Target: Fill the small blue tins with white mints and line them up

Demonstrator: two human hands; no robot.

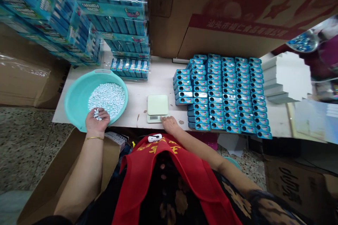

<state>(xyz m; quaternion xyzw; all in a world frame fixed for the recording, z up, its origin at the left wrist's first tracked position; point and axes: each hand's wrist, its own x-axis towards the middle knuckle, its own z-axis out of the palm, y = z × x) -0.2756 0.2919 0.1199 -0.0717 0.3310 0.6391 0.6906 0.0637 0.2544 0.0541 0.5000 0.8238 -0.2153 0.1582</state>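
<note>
My left hand (pixel 97 121) is turned palm up, its fingers curled around a small heap of white candies (pixel 97 114). It is over the near rim of a turquoise basin (pixel 76 95), where many more pale candies (pixel 108 95) lie. A small, pale green kitchen scale (pixel 157 104) sits on the table to the right of the basin, with nothing on its platform. My right hand (pixel 169 124) has its fingers stretched to the scale's front right corner, beside the small display, and holds nothing. The display's reading is too small to make out.
Rows of small blue boxes (pixel 223 95) with dark round holes fill the right of the white table (pixel 137 95). Packed blue display boxes (pixel 116 10) are stacked at back left. A large carton (pixel 224 14) stands behind. White folded card (pixel 290 74) lies far right.
</note>
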